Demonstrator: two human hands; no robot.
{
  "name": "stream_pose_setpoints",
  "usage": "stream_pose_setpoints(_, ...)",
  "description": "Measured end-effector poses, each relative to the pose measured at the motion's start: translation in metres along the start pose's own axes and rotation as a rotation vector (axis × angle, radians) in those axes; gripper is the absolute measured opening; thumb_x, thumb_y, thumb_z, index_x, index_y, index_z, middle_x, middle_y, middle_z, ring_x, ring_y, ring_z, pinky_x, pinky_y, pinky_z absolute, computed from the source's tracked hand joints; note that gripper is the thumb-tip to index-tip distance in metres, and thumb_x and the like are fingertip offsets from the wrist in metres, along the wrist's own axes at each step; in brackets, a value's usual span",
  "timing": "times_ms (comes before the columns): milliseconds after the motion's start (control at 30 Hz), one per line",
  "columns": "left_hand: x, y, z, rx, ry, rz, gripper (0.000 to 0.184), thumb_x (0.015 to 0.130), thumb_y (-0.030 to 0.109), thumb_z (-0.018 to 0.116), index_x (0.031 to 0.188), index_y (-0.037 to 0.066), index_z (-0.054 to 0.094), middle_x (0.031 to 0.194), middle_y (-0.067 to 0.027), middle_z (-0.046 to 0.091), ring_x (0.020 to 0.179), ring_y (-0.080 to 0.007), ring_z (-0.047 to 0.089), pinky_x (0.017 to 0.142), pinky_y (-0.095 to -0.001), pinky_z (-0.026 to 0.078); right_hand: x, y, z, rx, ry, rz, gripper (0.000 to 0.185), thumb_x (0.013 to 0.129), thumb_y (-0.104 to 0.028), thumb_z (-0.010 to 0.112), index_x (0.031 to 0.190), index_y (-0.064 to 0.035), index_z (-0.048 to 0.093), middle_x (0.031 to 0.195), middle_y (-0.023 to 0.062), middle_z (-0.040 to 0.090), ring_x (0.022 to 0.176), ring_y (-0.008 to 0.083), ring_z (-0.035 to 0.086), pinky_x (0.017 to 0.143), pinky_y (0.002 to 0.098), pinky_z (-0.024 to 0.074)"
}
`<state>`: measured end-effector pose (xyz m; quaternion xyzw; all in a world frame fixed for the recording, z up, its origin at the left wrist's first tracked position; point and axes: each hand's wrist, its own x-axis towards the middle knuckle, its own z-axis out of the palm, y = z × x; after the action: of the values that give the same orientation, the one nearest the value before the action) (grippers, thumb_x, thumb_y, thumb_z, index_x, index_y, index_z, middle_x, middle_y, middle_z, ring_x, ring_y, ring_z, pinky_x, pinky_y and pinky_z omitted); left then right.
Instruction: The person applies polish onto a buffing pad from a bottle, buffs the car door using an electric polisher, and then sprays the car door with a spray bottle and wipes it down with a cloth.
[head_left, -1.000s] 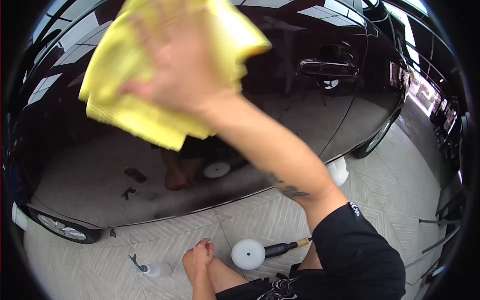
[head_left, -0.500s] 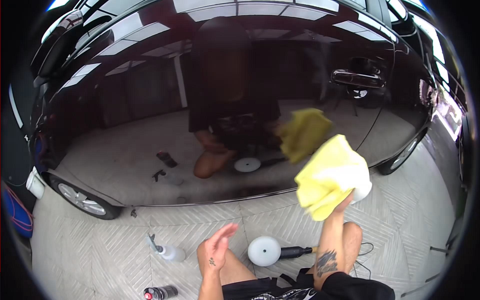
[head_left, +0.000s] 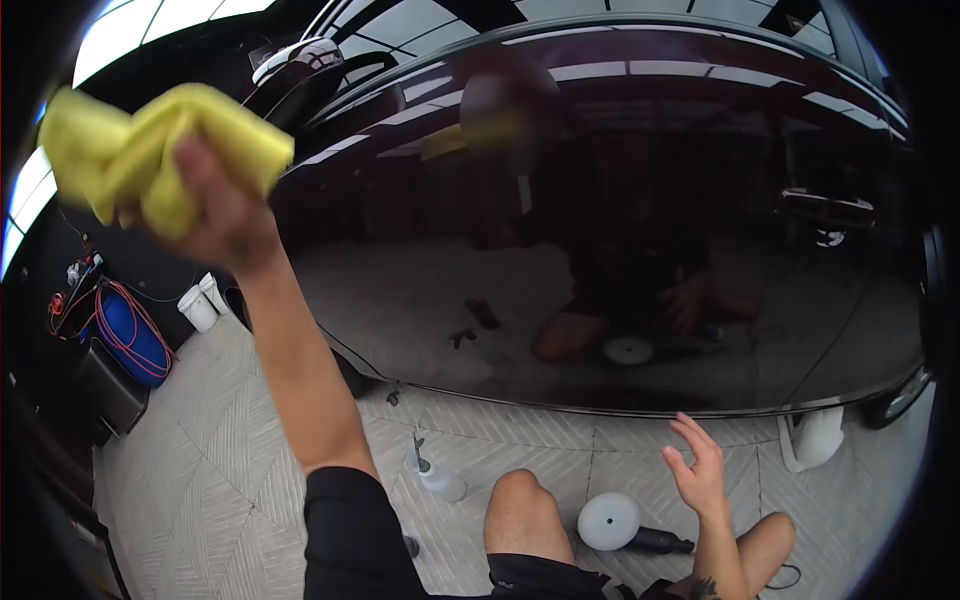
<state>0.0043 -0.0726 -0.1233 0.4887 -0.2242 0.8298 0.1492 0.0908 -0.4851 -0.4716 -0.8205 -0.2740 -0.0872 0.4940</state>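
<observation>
Raised at the upper left, my left hand (head_left: 225, 205) grips a bunched yellow cloth (head_left: 190, 140), both blurred by motion. The cloth is in front of the car's side mirror end, apart from the dark glossy car door (head_left: 520, 300). Low on the right, my right hand (head_left: 702, 475) is empty with its fingers apart, just below the door's bottom edge. Near my right hand a polisher with a round white pad (head_left: 609, 520) lies on the floor between my knees. A spray bottle (head_left: 440, 482) stands left of my knee.
White buckets (head_left: 198, 310) and a blue drum (head_left: 132, 335) with a red hose (head_left: 150, 310) stand at the left wall. A white container (head_left: 820, 438) sits by the car's lower right edge. The door handle (head_left: 828, 207) sticks out at the right.
The yellow cloth has passed from my right hand to my left, which has swung up to the left. My right hand has lowered and opened. The view has turned left.
</observation>
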Motion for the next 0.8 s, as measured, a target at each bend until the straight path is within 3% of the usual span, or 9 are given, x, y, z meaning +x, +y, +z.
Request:
stream_pose_setpoints(33, 0.030, -0.024, 0.025, 0.160, 0.044, 0.158, 0.039, 0.093, 0.027, 0.066, 0.119, 0.000, 0.054, 0.104, -0.0112, 0.065, 0.085, -0.0170, 0.067, 0.073, -0.0290, 0.056, -0.010, 0.013, -0.006, -0.047, 0.008, 0.065, 0.042, 0.079, -0.017, 0.072, 0.114, 0.0044, 0.064, 0.126, 0.0257, 0.060, 0.121, 0.0402, 0.055, 0.103, 0.0425, 0.0428)
stream_pose_setpoints(67, 0.062, -0.060, 0.036, 0.418, -0.044, 0.237, 0.064, 0.084, 0.048, 0.071, 0.127, 0.003, 0.056, 0.124, -0.0224, 0.057, 0.113, -0.0334, 0.058, 0.099, -0.0444, 0.045, -0.018, 0.024, -0.010, -0.089, 0.011, 0.130, 0.041, 0.080, -0.018, 0.071, 0.113, 0.0051, 0.064, 0.123, 0.0270, 0.061, 0.117, 0.0405, 0.057, 0.101, 0.0421, 0.0442)
stream_pose_setpoints(100, 0.088, -0.099, 0.046, 0.811, -0.125, 0.506, 0.068, 0.087, 0.052, 0.066, 0.127, -0.002, 0.054, 0.117, -0.0215, 0.061, 0.114, -0.0309, 0.058, 0.099, -0.0390, 0.044, -0.028, 0.040, -0.012, -0.107, -0.006, 0.182, 0.042, 0.079, -0.019, 0.072, 0.113, 0.0058, 0.064, 0.119, 0.0274, 0.062, 0.113, 0.0408, 0.060, 0.097, 0.0418, 0.0464)
stream_pose_setpoints(167, 0.115, -0.137, 0.061, 0.945, -0.779, -0.060, 0.082, 0.085, 0.066, 0.057, 0.136, 0.002, 0.051, 0.125, -0.0221, 0.059, 0.126, -0.0325, 0.050, 0.107, -0.0391, 0.036, -0.048, 0.067, -0.017, -0.115, -0.024, 0.233, 0.043, 0.079, -0.019, 0.072, 0.113, 0.0065, 0.063, 0.116, 0.0279, 0.064, 0.109, 0.0410, 0.062, 0.093, 0.0416, 0.0486)
stream_pose_setpoints(233, 0.123, -0.189, 0.067, 0.901, -1.150, -0.292, 0.086, 0.084, 0.073, 0.050, 0.141, 0.009, 0.048, 0.135, -0.0188, 0.055, 0.130, -0.0320, 0.047, 0.108, -0.0388, 0.036, -0.061, 0.083, -0.015, -0.209, -0.153, 0.367, 0.046, 0.079, -0.021, 0.073, 0.114, 0.0072, 0.063, 0.108, 0.0281, 0.066, 0.101, 0.0411, 0.065, 0.087, 0.0416, 0.0515)
stream_pose_setpoints(333, 0.104, -0.191, 0.073, 0.856, -1.306, -0.378, 0.081, 0.082, 0.082, 0.039, 0.138, 0.025, 0.054, 0.139, -0.0135, 0.053, 0.134, -0.0320, 0.044, 0.112, -0.0446, 0.031, -0.062, 0.075, -0.020, -0.237, -0.216, 0.447, 0.048, 0.080, -0.024, 0.074, 0.118, 0.0030, 0.063, 0.107, 0.0243, 0.068, 0.097, 0.0372, 0.067, 0.082, 0.0419, 0.0536)
stream_pose_setpoints(533, 0.103, -0.200, 0.067, 0.774, -1.117, -0.331, 0.065, 0.090, 0.068, 0.044, 0.135, 0.022, 0.056, 0.131, -0.0153, 0.059, 0.127, -0.0323, 0.052, 0.107, -0.0433, 0.037, -0.070, 0.096, -0.016, -0.242, -0.183, 0.453, 0.053, 0.077, -0.024, 0.077, 0.120, 0.0048, 0.061, 0.106, 0.0293, 0.066, 0.096, 0.0391, 0.067, 0.083, 0.0425, 0.0536)
stream_pose_setpoints(667, 0.112, -0.203, 0.060, 0.909, -0.842, 0.064, 0.050, 0.092, 0.052, 0.053, 0.129, 0.019, 0.060, 0.125, -0.0206, 0.061, 0.117, -0.0362, 0.058, 0.103, -0.0412, 0.042, -0.069, 0.098, -0.013, -0.259, -0.212, 0.498, 0.053, 0.077, -0.024, 0.078, 0.120, 0.0043, 0.061, 0.105, 0.0293, 0.067, 0.096, 0.0393, 0.067, 0.082, 0.0426, 0.0537)
stream_pose_setpoints(800, 0.115, -0.218, 0.050, 0.932, -0.860, 0.033, 0.062, 0.091, 0.056, 0.054, 0.139, 0.017, 0.051, 0.139, -0.0222, 0.051, 0.130, -0.0358, 0.047, 0.109, -0.0406, 0.036, -0.075, 0.105, -0.010, -0.258, -0.247, 0.486, 0.054, 0.077, -0.024, 0.078, 0.120, 0.0039, 0.061, 0.103, 0.0290, 0.067, 0.096, 0.0395, 0.067, 0.082, 0.0430, 0.0538)
